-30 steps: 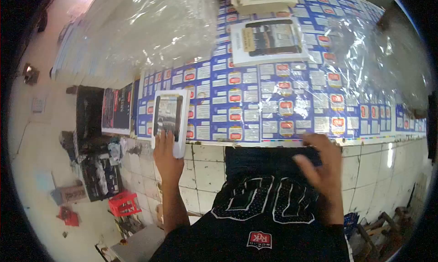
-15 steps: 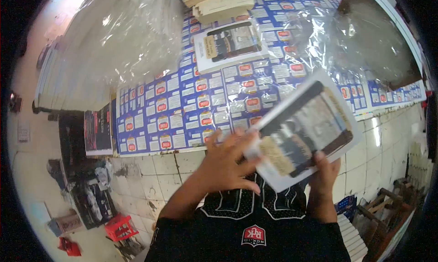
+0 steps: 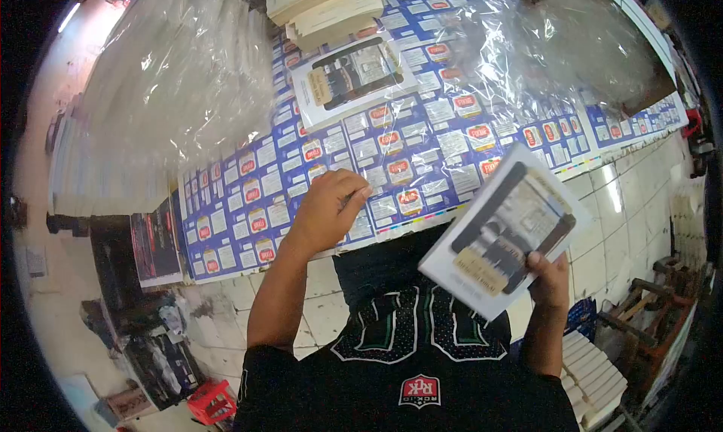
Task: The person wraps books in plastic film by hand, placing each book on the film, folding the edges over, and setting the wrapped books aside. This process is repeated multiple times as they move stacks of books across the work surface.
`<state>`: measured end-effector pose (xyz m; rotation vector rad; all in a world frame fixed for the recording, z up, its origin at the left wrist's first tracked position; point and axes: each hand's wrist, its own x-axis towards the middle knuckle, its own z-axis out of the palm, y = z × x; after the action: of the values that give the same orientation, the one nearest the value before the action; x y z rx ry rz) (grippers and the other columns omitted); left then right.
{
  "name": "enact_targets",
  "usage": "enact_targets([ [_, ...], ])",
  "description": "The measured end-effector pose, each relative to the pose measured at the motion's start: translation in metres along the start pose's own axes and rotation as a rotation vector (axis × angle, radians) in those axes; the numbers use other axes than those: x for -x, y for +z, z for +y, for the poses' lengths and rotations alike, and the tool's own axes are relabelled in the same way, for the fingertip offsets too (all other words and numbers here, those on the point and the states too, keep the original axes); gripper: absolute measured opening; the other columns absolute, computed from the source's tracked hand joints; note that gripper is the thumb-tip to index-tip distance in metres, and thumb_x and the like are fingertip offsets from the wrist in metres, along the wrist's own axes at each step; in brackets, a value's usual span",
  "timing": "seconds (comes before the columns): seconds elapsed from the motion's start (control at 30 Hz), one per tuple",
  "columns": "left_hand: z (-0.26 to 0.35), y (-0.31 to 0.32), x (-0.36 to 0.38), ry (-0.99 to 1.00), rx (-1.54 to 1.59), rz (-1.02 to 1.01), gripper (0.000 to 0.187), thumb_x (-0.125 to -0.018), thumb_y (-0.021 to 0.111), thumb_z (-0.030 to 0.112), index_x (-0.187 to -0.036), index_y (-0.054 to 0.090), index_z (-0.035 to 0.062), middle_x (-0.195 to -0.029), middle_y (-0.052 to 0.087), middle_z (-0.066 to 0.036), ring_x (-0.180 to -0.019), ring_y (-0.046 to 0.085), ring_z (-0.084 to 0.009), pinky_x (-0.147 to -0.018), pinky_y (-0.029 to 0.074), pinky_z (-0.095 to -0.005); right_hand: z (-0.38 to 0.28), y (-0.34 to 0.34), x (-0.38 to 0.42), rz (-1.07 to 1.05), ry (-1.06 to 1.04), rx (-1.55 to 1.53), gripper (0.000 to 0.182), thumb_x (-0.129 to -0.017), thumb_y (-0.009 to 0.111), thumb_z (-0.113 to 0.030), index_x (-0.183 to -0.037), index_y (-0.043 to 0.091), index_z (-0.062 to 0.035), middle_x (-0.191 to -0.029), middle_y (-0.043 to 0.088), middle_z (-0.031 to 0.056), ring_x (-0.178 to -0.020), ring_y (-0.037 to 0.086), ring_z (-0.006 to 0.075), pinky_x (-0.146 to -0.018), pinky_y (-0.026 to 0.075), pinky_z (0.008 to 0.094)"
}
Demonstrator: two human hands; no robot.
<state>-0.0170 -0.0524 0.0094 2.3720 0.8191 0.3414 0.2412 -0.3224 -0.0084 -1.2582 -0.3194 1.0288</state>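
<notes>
My right hand (image 3: 550, 280) grips a white book (image 3: 506, 235) by its lower right edge, with the thumb on the cover. The cover carries a dark-framed picture and a tan label. This book is tilted in front of the table's edge. Over the printed sheets (image 3: 398, 168), my left hand (image 3: 328, 208) is closed, thumb and fingers drawn together. What it pinches, if anything, cannot be made out. A similar book (image 3: 352, 78) lies flat on the sheets beyond my left hand.
Clear plastic covers a tall stack (image 3: 181, 78) on the left. More crumpled clear plastic (image 3: 520, 52) lies at the right back. A stack of cream paper blocks (image 3: 324, 10) stands at the far side. Below are a tiled floor and a red plastic crate (image 3: 212, 402).
My left hand has come away from the book, moving left and up, and its spread fingers have closed. The right hand still holds the book, now slightly lower.
</notes>
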Motion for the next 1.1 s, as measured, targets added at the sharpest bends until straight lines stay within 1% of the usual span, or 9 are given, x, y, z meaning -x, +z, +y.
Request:
enact_targets([
  [0.1, 0.002, -0.002, 0.001, -0.055, 0.158, -0.003, 0.018, -0.093, 0.059, 0.016, -0.094, 0.065, -0.001, -0.091, 0.065, -0.012, -0.088, 0.06, -0.0244, -0.08, 0.046, -0.0343, -0.001, 0.051, 0.012, -0.152, 0.187, 0.071, 0.072, -0.075, 0.075, -0.023, -0.134, 0.043, 0.0047, -0.124, 0.059, 0.0156, -0.109, 0.06, 0.0253, -0.093, 0.05, 0.0386],
  [0.17, 0.004, -0.002, 0.002, -0.118, 0.218, 0.008, 0.019, -0.095, 0.058, 0.017, -0.094, 0.064, -0.0017, -0.09, 0.064, -0.011, -0.085, 0.06, -0.0211, -0.079, 0.046, -0.0324, 0.021, 0.077, 0.003, -0.415, 0.229, -0.023, 0.057, -0.088, 0.068, -0.012, -0.136, 0.041, 0.0017, -0.126, 0.058, 0.0127, -0.115, 0.056, 0.0213, -0.099, 0.045, 0.0366],
  [0.27, 0.006, -0.001, 0.008, -0.185, 0.262, 0.209, 0.021, -0.094, 0.059, 0.019, -0.095, 0.065, -0.0008, -0.088, 0.065, -0.014, -0.08, 0.061, -0.0263, -0.073, 0.047, -0.0345, 0.048, 0.1, -0.001, -0.461, 0.264, -0.095, 0.06, -0.091, 0.064, -0.01, -0.14, 0.033, 0.0012, -0.133, 0.053, 0.0139, -0.121, 0.051, 0.0215, -0.104, 0.041, 0.0371],
  [0.4, 0.01, 0.005, 0.016, -0.316, 0.393, 0.423, 0.02, -0.098, 0.056, 0.018, -0.095, 0.063, -0.0009, -0.082, 0.064, -0.01, -0.076, 0.059, -0.0163, -0.071, 0.047, -0.0295, 0.05, 0.105, -0.007, -0.545, 0.274, -0.069, 0.062, -0.091, 0.063, -0.009, -0.142, 0.03, 0.0011, -0.136, 0.05, 0.0142, -0.124, 0.049, 0.0221, -0.105, 0.04, 0.0374],
  [0.53, 0.012, 0.01, 0.015, -0.354, 0.617, 0.584, 0.021, -0.098, 0.056, 0.018, -0.094, 0.063, -0.0009, -0.081, 0.064, -0.007, -0.076, 0.058, -0.0146, -0.072, 0.048, -0.0287, 0.043, 0.109, -0.001, -0.562, 0.263, -0.051, 0.062, -0.091, 0.062, -0.008, -0.142, 0.03, 0.0012, -0.137, 0.049, 0.0142, -0.125, 0.048, 0.0223, -0.105, 0.039, 0.0374],
  [0.73, -0.008, 0.015, 0.022, 0.03, 0.148, 0.604, 0.024, -0.098, 0.058, 0.023, -0.1, 0.06, -0.0006, -0.088, 0.067, -0.008, -0.074, 0.062, -0.0124, -0.065, 0.049, -0.0263, 0.056, 0.099, -0.003, -0.231, 0.23, -0.245, 0.05, -0.089, 0.064, -0.007, -0.134, 0.042, 0.0023, -0.127, 0.057, 0.0141, -0.115, 0.056, 0.0227, -0.1, 0.045, 0.0368],
  [0.83, -0.003, 0.004, 0.053, -0.361, 0.207, 0.577, 0.032, -0.097, 0.059, 0.029, -0.113, 0.056, 0.0009, -0.097, 0.068, -0.012, -0.075, 0.065, -0.0143, -0.067, 0.05, -0.0265, 0.041, 0.092, -0.015, -0.131, 0.172, -0.373, 0.051, -0.09, 0.064, -0.012, -0.134, 0.042, 0.002, -0.125, 0.057, 0.014, -0.112, 0.057, 0.0235, -0.098, 0.046, 0.0376],
  [0.9, -0.006, -0.004, 0.064, -0.844, 0.811, 0.156, 0.042, -0.098, 0.056, 0.037, -0.122, 0.052, 0.0022, -0.102, 0.067, -0.012, -0.077, 0.067, -0.0164, -0.069, 0.051, -0.0274, 0.036, 0.09, -0.02, -0.122, 0.161, -0.363, 0.051, -0.091, 0.063, -0.013, -0.134, 0.041, 0.002, -0.127, 0.055, 0.015, -0.114, 0.056, 0.025, -0.098, 0.046, 0.0389],
  [1.1, 0.014, 0.021, 0.049, -0.796, 1.144, 0.19, 0.039, -0.099, 0.053, 0.039, -0.112, 0.059, 0.002, -0.088, 0.067, -0.008, -0.077, 0.067, -0.0147, -0.063, 0.054, -0.025, 0.034, 0.097, -0.027, -0.13, 0.286, -0.385, 0.049, -0.092, 0.06, -0.011, -0.135, 0.04, 0.0016, -0.128, 0.054, 0.0155, -0.116, 0.056, 0.0269, -0.099, 0.046, 0.0408],
])
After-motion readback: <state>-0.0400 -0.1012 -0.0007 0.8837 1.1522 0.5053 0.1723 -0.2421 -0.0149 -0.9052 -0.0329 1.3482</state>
